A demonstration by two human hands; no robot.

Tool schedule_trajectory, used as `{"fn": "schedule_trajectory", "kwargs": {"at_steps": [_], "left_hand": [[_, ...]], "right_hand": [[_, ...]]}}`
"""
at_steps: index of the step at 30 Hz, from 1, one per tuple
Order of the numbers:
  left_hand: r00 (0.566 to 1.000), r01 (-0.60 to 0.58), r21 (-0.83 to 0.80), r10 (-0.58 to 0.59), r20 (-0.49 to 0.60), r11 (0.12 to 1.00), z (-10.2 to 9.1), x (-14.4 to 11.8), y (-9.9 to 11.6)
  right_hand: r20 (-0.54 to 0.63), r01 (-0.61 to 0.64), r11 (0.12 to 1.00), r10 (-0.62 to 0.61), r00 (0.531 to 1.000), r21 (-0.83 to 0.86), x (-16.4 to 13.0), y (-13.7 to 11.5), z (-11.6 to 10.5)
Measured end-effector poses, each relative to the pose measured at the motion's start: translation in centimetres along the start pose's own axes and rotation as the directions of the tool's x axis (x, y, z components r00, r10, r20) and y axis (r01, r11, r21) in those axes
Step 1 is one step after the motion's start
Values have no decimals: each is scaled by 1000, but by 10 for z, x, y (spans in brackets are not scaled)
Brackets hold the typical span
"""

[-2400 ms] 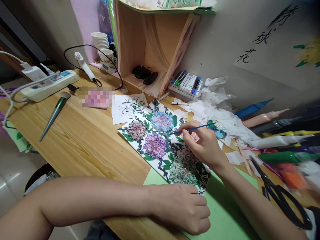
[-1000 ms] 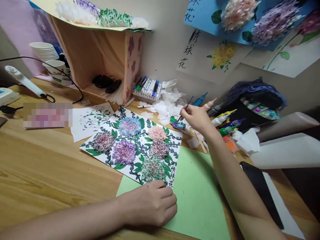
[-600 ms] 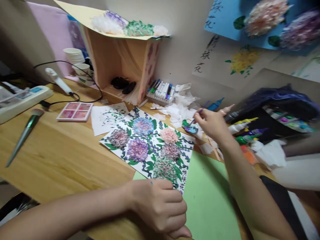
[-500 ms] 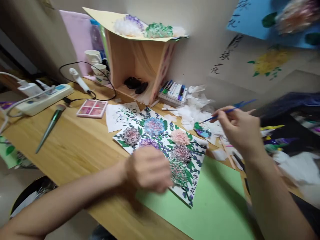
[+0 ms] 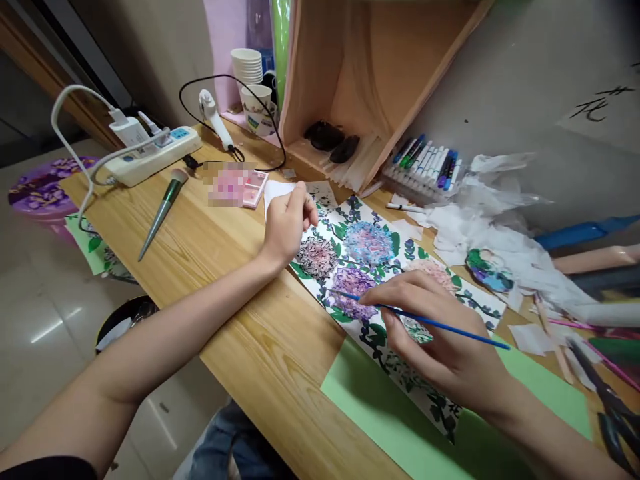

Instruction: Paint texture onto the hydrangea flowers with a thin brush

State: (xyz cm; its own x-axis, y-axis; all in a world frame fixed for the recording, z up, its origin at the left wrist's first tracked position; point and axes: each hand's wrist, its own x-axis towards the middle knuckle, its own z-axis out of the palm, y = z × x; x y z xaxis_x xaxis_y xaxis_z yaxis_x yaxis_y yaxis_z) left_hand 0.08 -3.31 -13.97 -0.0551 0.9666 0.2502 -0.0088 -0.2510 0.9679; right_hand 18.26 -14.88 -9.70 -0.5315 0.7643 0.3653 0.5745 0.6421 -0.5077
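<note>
My right hand (image 5: pixel 440 333) pinches a thin blue paintbrush (image 5: pixel 430 322) between thumb and fingers. The brush tip is over the left edge of a purple flower on a white flower painting (image 5: pixel 370 243); I cannot tell whether it touches the paper. The hand covers part of the painting's right side. At the painting's upper left, my left hand (image 5: pixel 289 223) is loosely curled, with nothing visible in it. Beneath the painting lies a green sheet (image 5: pixel 360 393). A paint-smeared palette (image 5: pixel 489 270), with green, blue and purple on it, sits to the right among crumpled tissues (image 5: pixel 465 223).
Behind stand a box of markers (image 5: pixel 425 163) and an open pinkish box (image 5: pixel 390 67). Scissors (image 5: pixel 607 407) lie at the right. To the left are a makeup brush (image 5: pixel 163 213), a makeup palette (image 5: pixel 256 189), a power strip (image 5: pixel 155 157) and paper cups (image 5: pixel 257 107).
My right hand has brought the paintbrush from beside the palette leftward to the purple flower. My left hand has moved from the painting's near side to its upper left. The view has shifted closer.
</note>
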Motion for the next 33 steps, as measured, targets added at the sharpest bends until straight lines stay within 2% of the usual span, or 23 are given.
{"fn": "schedule_trajectory", "kwargs": {"at_steps": [3,7,13,33], "left_hand": [[995,-89,1,89,47,996,1,-6,3],[990,-134,18,134,43,991,0,-8,5],[992,-127,58,125,32,990,0,-7,7],[989,-147,28,146,34,989,1,-8,6]], "right_hand": [[17,-6,1000,6,1000,-1,0,3,5],[10,-19,1000,19,1000,-15,0,5,10],[28,-20,1000,21,999,-20,2,7,12],[-9,-27,998,26,1000,-57,1,6,11]]}}
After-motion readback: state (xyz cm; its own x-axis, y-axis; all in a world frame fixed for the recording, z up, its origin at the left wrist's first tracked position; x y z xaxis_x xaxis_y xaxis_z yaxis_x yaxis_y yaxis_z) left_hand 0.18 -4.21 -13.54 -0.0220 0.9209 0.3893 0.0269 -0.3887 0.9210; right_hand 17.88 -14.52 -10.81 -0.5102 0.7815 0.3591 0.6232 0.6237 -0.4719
